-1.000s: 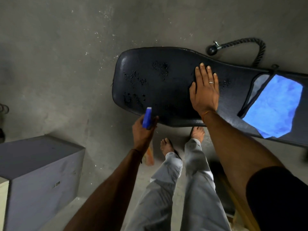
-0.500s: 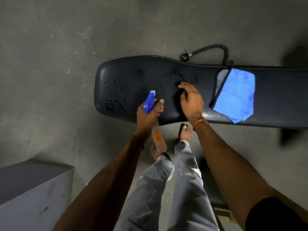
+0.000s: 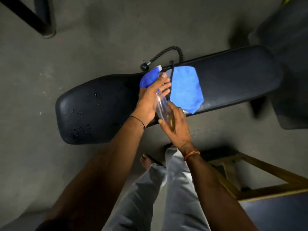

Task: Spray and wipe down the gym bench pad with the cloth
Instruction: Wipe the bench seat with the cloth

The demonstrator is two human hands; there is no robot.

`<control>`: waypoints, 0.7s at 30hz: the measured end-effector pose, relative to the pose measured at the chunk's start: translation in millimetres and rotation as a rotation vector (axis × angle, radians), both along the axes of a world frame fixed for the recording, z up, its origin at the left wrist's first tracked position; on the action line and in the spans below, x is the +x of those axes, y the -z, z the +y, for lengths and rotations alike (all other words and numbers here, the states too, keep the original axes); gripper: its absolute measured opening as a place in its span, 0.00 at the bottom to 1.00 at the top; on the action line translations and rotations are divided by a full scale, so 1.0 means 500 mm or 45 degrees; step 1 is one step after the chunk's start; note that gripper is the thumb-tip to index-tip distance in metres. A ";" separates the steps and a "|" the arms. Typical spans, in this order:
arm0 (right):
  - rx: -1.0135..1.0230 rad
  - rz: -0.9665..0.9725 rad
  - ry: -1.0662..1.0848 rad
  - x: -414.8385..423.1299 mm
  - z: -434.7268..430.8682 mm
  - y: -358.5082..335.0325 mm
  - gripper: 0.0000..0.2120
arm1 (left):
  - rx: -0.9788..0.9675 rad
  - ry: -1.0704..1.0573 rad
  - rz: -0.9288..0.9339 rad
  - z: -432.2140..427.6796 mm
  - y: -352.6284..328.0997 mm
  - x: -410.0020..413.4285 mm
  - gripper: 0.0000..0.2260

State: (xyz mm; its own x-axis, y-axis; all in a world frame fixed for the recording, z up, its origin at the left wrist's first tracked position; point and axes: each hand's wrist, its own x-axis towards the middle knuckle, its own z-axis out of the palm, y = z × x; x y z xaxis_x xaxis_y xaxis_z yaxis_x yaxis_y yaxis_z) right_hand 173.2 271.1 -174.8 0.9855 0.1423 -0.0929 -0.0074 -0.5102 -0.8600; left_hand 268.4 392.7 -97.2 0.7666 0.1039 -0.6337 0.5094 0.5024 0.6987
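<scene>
The black gym bench pad [image 3: 103, 105] runs across the middle of the head view, with spray droplets dotted over its left end. A blue cloth [image 3: 185, 87] lies flat on the pad near its middle. Above the pad I hold a clear spray bottle [image 3: 162, 105] with a blue trigger head. My left hand [image 3: 150, 99] grips its neck just under the blue head. My right hand [image 3: 175, 125] wraps round the bottle's lower body, right in front of the cloth's near corner.
A black rope handle with a ball end [image 3: 164, 56] lies on the grey floor behind the pad. A wooden frame [image 3: 260, 177] stands at the lower right, a dark metal leg [image 3: 33, 17] at the top left. My bare feet stand close to the pad.
My right hand left the pad and took hold of the bottle's body. The left hand carried the bottle rightward over the pad toward the cloth. The view shifted right.
</scene>
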 end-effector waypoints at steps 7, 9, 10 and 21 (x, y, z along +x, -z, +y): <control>-0.452 -0.145 0.488 0.084 -0.144 0.005 0.35 | 0.251 0.299 -0.085 -0.115 0.040 0.041 0.13; -0.569 -0.124 0.651 0.124 -0.181 0.012 0.35 | 0.483 0.307 -0.084 -0.126 0.073 0.046 0.15; -0.628 -0.094 0.705 0.146 -0.198 0.014 0.36 | 0.615 0.330 -0.107 -0.125 0.095 0.049 0.15; -0.948 0.239 0.520 0.309 -0.263 0.106 0.40 | 1.601 1.161 -0.329 -0.078 0.228 0.041 0.26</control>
